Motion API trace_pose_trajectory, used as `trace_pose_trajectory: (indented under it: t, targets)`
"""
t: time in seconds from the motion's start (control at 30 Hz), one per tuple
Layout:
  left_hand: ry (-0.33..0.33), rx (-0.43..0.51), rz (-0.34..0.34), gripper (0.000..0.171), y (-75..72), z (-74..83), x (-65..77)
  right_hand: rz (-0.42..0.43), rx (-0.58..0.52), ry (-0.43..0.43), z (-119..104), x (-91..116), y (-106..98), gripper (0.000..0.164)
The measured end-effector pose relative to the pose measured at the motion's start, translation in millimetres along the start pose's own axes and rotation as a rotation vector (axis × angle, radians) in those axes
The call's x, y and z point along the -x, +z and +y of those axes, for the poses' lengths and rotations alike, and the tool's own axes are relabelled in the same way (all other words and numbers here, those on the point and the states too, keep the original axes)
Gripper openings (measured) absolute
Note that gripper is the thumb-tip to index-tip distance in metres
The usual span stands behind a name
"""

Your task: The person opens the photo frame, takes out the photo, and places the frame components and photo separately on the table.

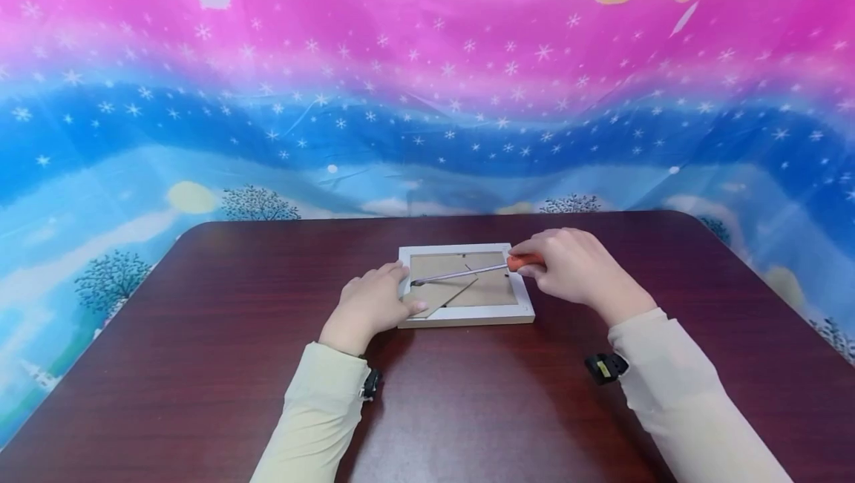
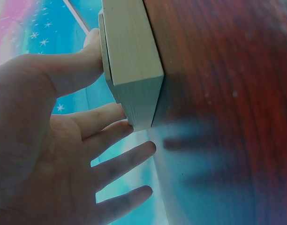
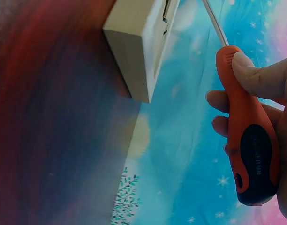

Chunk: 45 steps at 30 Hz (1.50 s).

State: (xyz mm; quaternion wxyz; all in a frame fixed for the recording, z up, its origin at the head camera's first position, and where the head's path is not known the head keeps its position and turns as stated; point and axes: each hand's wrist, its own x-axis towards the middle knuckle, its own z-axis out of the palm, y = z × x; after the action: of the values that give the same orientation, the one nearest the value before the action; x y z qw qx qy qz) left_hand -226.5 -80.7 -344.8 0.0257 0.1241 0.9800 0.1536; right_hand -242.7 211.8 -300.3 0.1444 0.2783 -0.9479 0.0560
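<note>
A white picture frame (image 1: 481,312) lies face down, its brown backing board (image 1: 490,294) showing. A flat stand leg (image 1: 441,299) slants across the board. My left hand (image 1: 374,301) holds the frame's near left corner, thumb on top and fingers at the left side; in the left wrist view the two outer fingers (image 2: 124,161) stretch out past the frame. My right hand (image 1: 568,264) grips the orange and black handle of a screwdriver (image 3: 249,126). Its metal shaft (image 1: 461,274) crosses above the board, the tip by a small dark fastener at the left inner edge.
The frame lies on a dark reddish-brown table (image 1: 467,401) with rounded far corners. Behind it hangs a pink and blue cloth (image 1: 401,97) printed with snowflakes and trees. Small dark fasteners (image 1: 506,275) sit along the frame's inner edge.
</note>
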Motion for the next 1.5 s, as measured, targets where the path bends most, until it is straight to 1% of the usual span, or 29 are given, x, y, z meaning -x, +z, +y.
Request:
trace_pose_trajectory:
  t: [0.13,0.3,0.5,0.67,0.9,1.13,1.4,1.5]
  targets:
    - [-0.009,0.003,-0.001,0.068,1.5,-1.5,0.4,0.007,-0.02,0.013,0,5,7,0.026]
    - [0.0,0.007,0.002,0.068,3.1,-2.1,-0.1,0.028,-0.037,0.02,3,11,15,0.024]
    - [0.002,0.002,0.003,0.068,2.0,-1.4,-1.2,0.047,-0.048,0.009,2,16,17,0.024]
    - [0.003,-0.001,-0.003,0.069,2.4,-1.6,-1.9,0.055,-0.035,0.002,3,16,19,0.023]
    - [0.009,0.018,-0.011,0.07,-0.1,-2.2,-0.8,0.069,-0.01,0.006,3,18,14,0.024]
    - [0.008,0.014,-0.024,0.07,-1.2,-2.6,0.0,0.075,0.0,0.018,6,20,8,0.023]
    - [0.016,0.02,-0.017,0.07,-0.2,-3.5,0.2,0.09,-0.001,0.057,13,24,-1,0.026]
    - [0.015,0.026,-0.016,0.07,-0.2,-3.4,0.4,0.076,-0.026,0.096,15,26,-6,0.027]
